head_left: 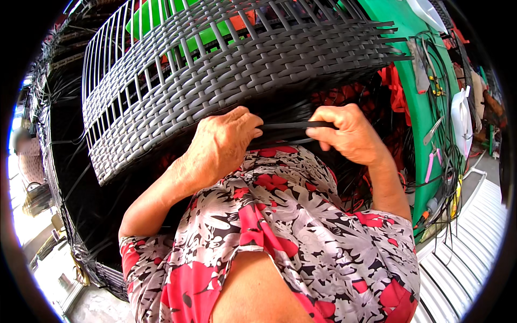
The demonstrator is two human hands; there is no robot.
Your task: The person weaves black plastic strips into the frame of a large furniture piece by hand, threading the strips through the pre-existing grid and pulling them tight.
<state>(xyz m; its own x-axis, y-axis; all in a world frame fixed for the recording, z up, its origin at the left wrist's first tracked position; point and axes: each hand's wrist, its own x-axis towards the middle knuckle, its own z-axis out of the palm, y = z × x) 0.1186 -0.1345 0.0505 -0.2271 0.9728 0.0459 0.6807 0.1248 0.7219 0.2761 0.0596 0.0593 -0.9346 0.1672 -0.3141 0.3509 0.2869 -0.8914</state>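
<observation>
A flat dark strip (285,125) is stretched between my two hands, just under a woven panel. My left hand (229,133) is closed, pinching the strip's left part. My right hand (349,131) is closed too, with thumb and forefinger gripping the strip's right end. Above them slants the grey wicker panel (215,81), tightly woven along its lower part, with bare upright ribs at its upper left. Loose strip ends stick out at its right edge. Behind my hands lies a bundle of dark strips (293,112), partly hidden in shadow.
A green board (423,148) stands at the right, carrying scissors (432,132), a pink-handled tool (430,168) and hanging dark strands (449,177). White ribbed sheeting (463,237) lies at the lower right. Dark stacked wickerwork (62,199) borders the left. A blurred person (29,161) is farther off.
</observation>
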